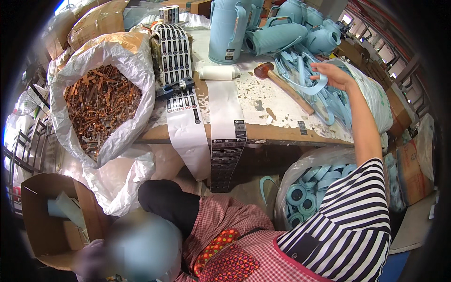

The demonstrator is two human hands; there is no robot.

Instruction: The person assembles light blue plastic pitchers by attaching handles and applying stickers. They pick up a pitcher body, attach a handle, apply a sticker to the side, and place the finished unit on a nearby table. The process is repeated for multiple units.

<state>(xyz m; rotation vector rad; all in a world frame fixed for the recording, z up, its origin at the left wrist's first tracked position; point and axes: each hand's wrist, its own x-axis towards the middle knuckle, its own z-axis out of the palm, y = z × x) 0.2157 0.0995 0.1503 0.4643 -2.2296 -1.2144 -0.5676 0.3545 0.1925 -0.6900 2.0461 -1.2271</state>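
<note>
My right hand (332,76) reaches over the far right of the table, its fingers closed on a curved light-blue plastic handle (310,87). Under it lies a heap of similar handles (324,105). At the lower left, my left hand (91,261), which looks gloved, is at the side of a rounded light-blue flask body (148,246). Blur covers its fingers, so its grip cannot be made out. A wooden-handled mallet (286,89) with a brown head lies left of the heap. Light-blue vacuum flasks (228,33) stand and lie along the back.
An open white sack (148,84) of small rusty metal pieces stands left. Sticker strips (174,51) and a white roll (218,73) lie on the worn table (263,110). Below right, a clear bag (282,188) holds light-blue rings. A cardboard box (35,221) sits lower left.
</note>
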